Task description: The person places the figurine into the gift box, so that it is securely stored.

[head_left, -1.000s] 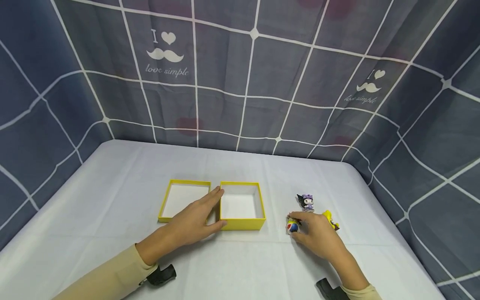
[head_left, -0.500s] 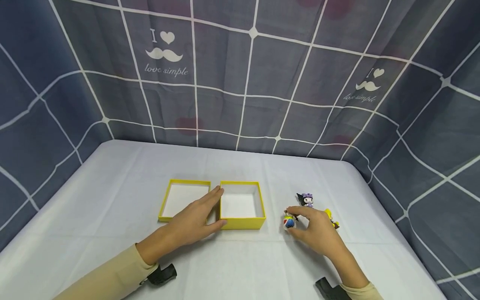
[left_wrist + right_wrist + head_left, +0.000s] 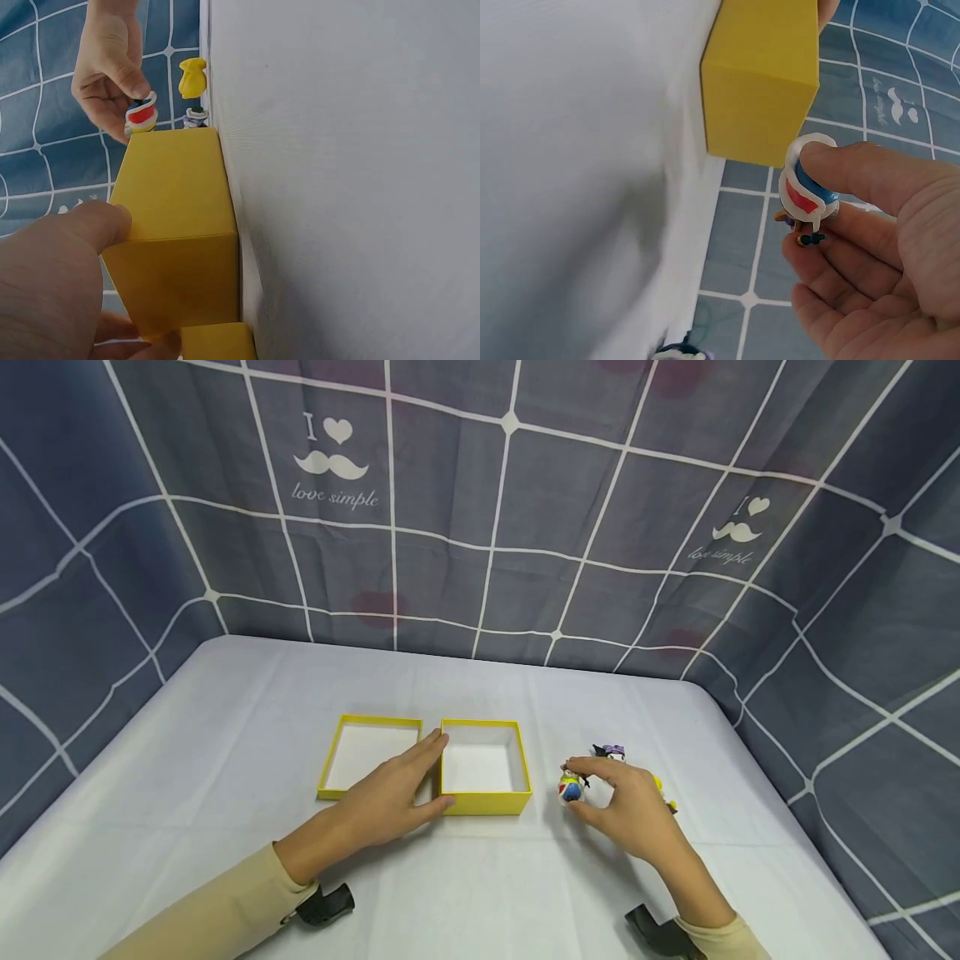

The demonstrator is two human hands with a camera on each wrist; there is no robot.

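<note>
Left hand [image 3: 390, 797] and right hand [image 3: 633, 814] bare, wrists uncovered up to cuffs. Left sleeve [image 3: 213, 906] long, plain khaki-beige cloth, softly creased, neat cuff edge; small roundish detail near cuff, too small to make out. Right sleeve [image 3: 723, 938] same khaki, only short stretch visible. Left wrist unit [image 3: 326, 907] black, blocky, angular. Right wrist unit [image 3: 658, 933] also black, elongated, squared end.

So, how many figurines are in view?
3: one figurine in the grip of the right hand, a purple-topped one beyond that hand, a yellow one to its right, these two partly covered. The hand may hide more.
</note>
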